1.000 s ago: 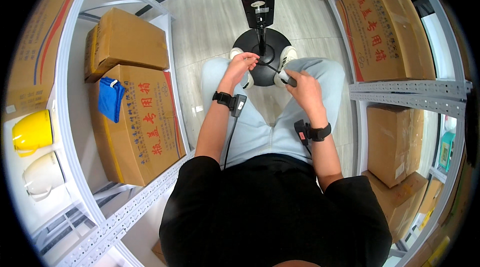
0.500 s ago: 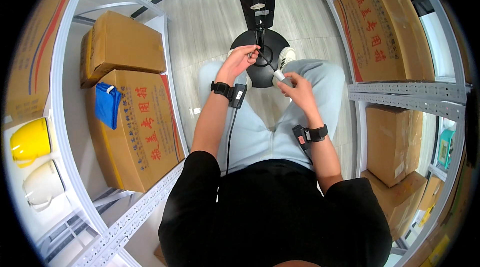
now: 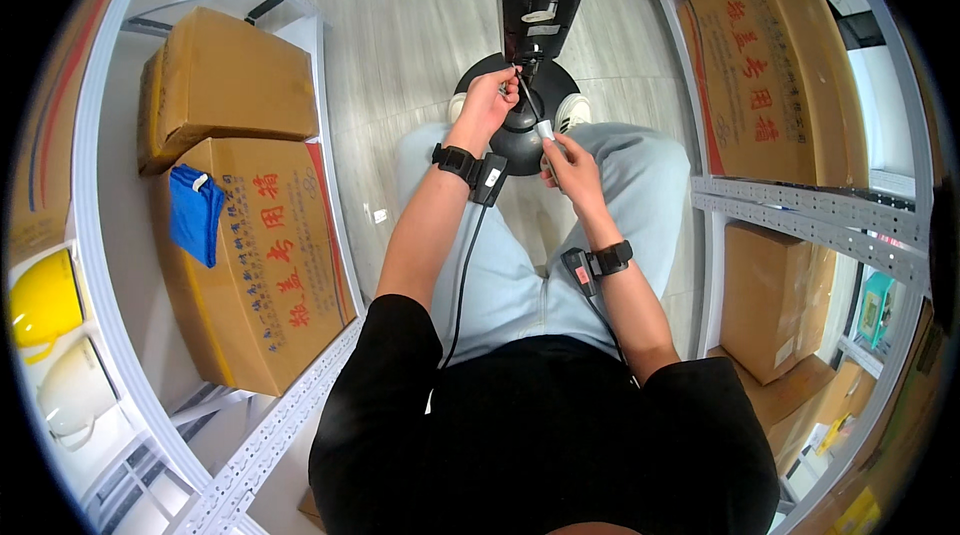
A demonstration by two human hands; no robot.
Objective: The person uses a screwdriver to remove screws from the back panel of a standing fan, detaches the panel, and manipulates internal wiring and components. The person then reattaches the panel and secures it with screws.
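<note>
A screwdriver with a grey-white handle and a thin dark shaft is in my right hand, its fingers wrapped round the handle. The shaft slants up and left, its tip reaching the fingers of my left hand. Those fingers are pinched close below a tall black panel; whatever they hold is too small to make out. Under the panel a short joint meets a round black base on the floor, between my shoes. My hands partly cover that joint.
Metal shelves flank me, with cardboard boxes on the left and right. A folded blue cloth lies against a left box. Yellow and white helmets sit at far left. Black cables hang from my wrist straps.
Both hands have moved slightly up toward the panel's foot, the right one also leftward with the screwdriver. In the picture, the black panel now stands further right and leans more.
</note>
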